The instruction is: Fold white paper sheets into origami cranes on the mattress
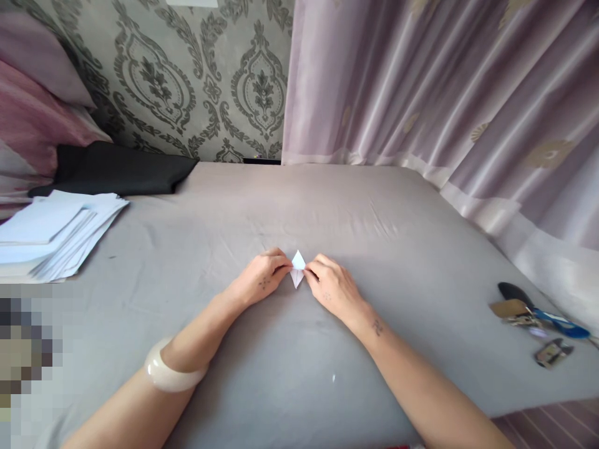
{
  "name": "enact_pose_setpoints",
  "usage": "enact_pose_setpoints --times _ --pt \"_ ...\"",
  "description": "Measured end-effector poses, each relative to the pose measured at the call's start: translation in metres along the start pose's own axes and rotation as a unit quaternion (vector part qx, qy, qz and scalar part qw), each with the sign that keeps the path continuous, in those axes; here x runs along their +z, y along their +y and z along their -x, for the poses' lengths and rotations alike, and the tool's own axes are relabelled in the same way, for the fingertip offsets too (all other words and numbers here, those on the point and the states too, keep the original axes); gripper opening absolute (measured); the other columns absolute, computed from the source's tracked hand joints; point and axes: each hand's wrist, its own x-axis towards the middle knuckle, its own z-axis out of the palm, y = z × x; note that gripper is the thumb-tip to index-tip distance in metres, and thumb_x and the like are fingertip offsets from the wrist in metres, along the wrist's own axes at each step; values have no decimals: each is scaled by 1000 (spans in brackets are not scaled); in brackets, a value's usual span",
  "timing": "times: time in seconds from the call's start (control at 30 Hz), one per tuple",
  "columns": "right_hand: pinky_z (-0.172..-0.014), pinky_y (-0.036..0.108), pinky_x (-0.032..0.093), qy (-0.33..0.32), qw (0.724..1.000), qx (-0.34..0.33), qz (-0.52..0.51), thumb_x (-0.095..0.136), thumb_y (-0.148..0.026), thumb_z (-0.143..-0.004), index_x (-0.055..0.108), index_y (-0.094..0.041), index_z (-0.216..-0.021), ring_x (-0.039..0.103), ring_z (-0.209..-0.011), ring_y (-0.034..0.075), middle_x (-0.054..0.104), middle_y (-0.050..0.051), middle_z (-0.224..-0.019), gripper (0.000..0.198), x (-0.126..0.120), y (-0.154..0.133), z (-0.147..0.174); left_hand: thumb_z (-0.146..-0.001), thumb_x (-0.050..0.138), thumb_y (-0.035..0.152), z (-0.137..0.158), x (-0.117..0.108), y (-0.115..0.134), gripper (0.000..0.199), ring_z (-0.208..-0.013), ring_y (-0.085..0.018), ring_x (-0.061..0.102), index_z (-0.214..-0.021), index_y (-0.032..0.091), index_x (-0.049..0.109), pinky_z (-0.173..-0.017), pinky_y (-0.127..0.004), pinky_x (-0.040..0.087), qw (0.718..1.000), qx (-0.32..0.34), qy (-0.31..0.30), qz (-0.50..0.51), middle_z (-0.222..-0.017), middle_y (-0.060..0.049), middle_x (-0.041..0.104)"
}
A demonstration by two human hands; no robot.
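Observation:
A small folded piece of white paper (298,260), diamond-shaped with a crease across its middle, is held between my two hands over the grey sheet. My left hand (264,274) pinches its left corner between thumb and fingers. On the opposite corner, my right hand (334,285) does the same. The paper's upper and lower points stick out free between the fingertips. A pale bangle (171,369) sits around my left forearm.
On the left lies a stack of white paper (60,234), with a folded black cloth (124,167) behind it. Scissors with blue handles (561,323) and a small dark object (553,353) lie at the right. A curtain (397,81) hangs along the back right.

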Motion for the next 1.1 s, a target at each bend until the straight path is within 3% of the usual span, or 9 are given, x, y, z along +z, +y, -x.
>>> enact_pose_setpoints --times 0.1,0.33,0.5,0.63,0.87,1.1 --pt "-68 26 38 -6 1000 21 -6 46 -24 -95 68 -20 -89 60 -79 15 63 4 -89 24 0 -1 -2 -91 48 22 -1 -1 3 22 -70 -12 59 -84 18 68 -68 -24 45 1000 -22 0 -1 -91 -4 63" --pt "-64 24 38 -58 986 82 -131 50 -27 -87 70 -19 -77 53 -67 13 61 2 -74 23 -8 10 -20 -86 49 25 -4 -2 8 18 -66 -13 56 -80 17 65 -64 -25 43 997 -71 4 -17 -86 -4 61" --pt "-52 22 33 -121 962 126 -209 50 -31 -78 60 -19 -59 36 -53 10 40 -5 -52 24 -14 17 -30 -87 46 25 -8 0 6 22 -68 -14 57 -80 17 66 -67 -26 43 996 -81 -9 -26 -86 -5 60" --pt "-47 22 31 -138 949 145 -244 50 -33 -73 50 -20 -53 29 -49 9 30 -7 -50 24 -16 19 -33 -87 44 24 -11 0 7 24 -69 -14 58 -79 17 66 -68 -27 43 995 -88 -16 -36 -85 -5 60" --pt "-45 20 35 -140 944 168 -246 54 -33 -70 64 -18 -71 41 -50 9 49 -4 -56 18 -14 18 -35 -85 49 24 -13 -2 12 21 -68 -15 58 -78 15 66 -64 -25 44 993 -101 -13 -54 -82 -5 62" --pt "-46 20 35 -127 956 163 -209 56 -35 -73 65 -18 -76 49 -51 9 58 -2 -60 19 -3 21 -36 -84 51 28 -11 -2 9 20 -69 -15 61 -79 16 67 -62 -24 46 994 -103 -3 -44 -81 -4 66"
